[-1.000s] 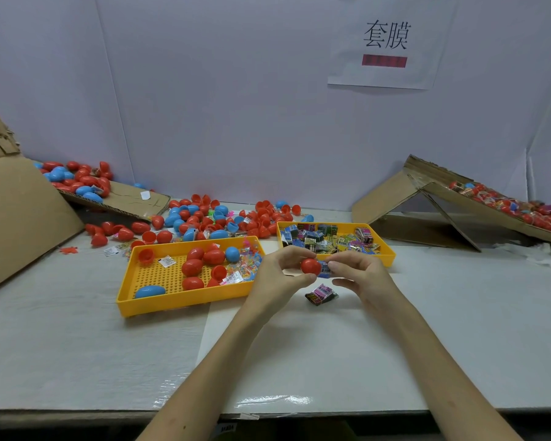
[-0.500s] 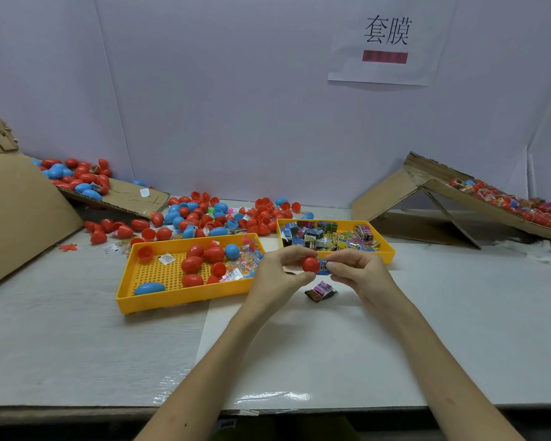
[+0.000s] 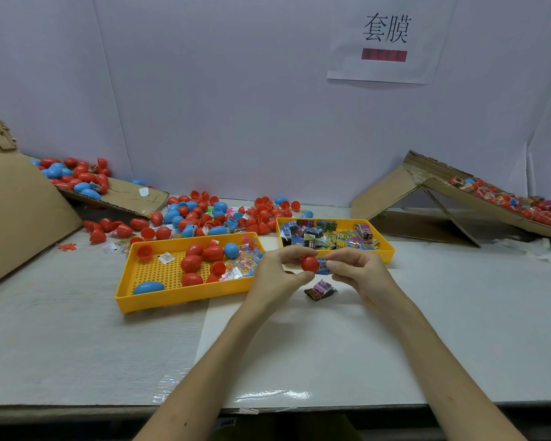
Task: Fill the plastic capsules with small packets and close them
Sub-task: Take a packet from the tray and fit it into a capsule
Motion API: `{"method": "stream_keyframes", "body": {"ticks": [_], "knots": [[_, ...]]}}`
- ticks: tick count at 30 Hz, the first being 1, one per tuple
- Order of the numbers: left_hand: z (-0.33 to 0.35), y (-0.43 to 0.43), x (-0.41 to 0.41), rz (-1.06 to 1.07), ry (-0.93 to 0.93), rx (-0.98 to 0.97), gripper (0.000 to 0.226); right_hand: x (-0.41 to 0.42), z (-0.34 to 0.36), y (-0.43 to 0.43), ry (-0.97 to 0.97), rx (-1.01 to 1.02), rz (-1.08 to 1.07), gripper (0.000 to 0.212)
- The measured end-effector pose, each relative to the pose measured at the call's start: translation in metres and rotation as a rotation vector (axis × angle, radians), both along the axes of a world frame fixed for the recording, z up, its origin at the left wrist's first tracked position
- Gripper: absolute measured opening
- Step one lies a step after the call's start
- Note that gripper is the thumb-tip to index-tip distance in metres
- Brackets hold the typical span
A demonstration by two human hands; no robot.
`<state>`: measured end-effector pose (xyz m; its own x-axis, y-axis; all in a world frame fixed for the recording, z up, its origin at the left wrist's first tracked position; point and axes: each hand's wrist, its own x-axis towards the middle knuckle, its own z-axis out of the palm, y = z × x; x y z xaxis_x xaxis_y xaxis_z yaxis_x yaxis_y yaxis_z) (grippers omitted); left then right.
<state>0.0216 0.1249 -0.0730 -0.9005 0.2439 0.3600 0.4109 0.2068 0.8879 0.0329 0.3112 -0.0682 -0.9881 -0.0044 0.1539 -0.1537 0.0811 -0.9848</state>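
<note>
Our left hand [image 3: 275, 276] pinches a red capsule half [image 3: 310, 264] between thumb and fingertips. Our right hand [image 3: 358, 272], at the capsule's 3 o'clock, pinches a blue packet [image 3: 322, 266] tight against its side. Over the last second almost nothing has shifted — both hands stay where they were, the capsule has not visibly turned, and the same sliver of blue still shows beside the red. We read that as the packet being worked in but not yet seated, so this capsule is not ready to close, and we hold no matching half. At 5 o'clock of the capsule, just beside our hands, a spare packet [image 3: 320, 289] lies on the table, unmoved. Further out, the packet tray [image 3: 387, 251] sits at 1 o'clock and the capsule tray [image 3: 185, 301] at 9 o'clock, with loose capsules [image 3: 204, 214] heaped beyond at 11 o'clock — only the view itself has crept slightly.
</note>
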Motion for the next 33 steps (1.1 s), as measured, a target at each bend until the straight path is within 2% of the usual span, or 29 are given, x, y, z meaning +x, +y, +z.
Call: {"method": "stream_keyframes", "body": {"ticks": [15,23,33], "knots": [[-0.0008,0.0006,0.0007,-0.001,0.011,-0.045,0.032,-0.0002,0.0006,0.0009,-0.014,-0.041,0.023,0.018],[-0.0007,0.0002,0.0016,-0.001,0.052,-0.077,0.032,-0.0004,-0.0001,0.0023,-0.003,-0.040,0.021,0.024],[-0.0080,-0.0005,0.0024,0.000,0.292,-0.246,0.034,-0.0016,-0.0041,0.0017,0.023,0.040,0.005,0.022]]}}
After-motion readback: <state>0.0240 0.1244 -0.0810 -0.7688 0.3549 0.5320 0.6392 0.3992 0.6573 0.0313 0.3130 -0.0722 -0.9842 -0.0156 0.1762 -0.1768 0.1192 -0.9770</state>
